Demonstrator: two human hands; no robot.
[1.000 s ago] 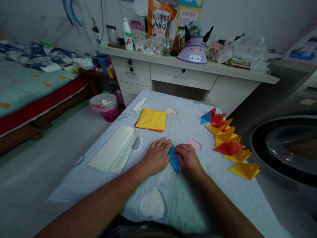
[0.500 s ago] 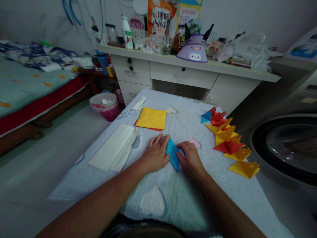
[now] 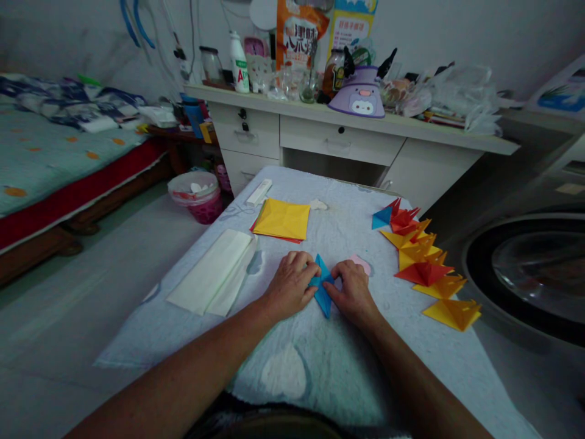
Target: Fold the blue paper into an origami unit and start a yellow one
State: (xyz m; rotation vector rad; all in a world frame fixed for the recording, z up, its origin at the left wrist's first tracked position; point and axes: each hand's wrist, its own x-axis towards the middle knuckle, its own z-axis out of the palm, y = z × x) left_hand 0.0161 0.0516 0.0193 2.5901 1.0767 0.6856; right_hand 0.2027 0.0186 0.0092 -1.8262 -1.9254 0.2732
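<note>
A blue folded origami paper (image 3: pixel 324 300), shaped like a narrow diamond, lies on the cloth-covered table (image 3: pixel 347 372) between my hands. My left hand (image 3: pixel 292 283) grips its left edge, with thumb and curled fingers closed on a flap. On the other side, my right hand (image 3: pixel 353 285) pinches the right edge with thumb and forefinger. Part of the paper is hidden behind the fingers. Farther off sits a stack of yellow square papers (image 3: pixel 282 217) with red sheets beneath. Along the right side stands a row of folded figures, among them a red one (image 3: pixel 425 272) and a yellow one (image 3: pixel 453 313).
A folded white paper or cloth (image 3: pixel 211 273) lies to the left, and a small white box (image 3: pixel 259 192) behind it. A cluttered cabinet (image 3: pixel 340 139) stands beyond the table. On the floor is a pink bin (image 3: pixel 205 210); a washing machine (image 3: pixel 525 256) is at right.
My left fingers, laid flatter along the paper's left edge before, are now curled and pinching a flap there. My right hand stays at the right edge. The view has shifted slightly.
</note>
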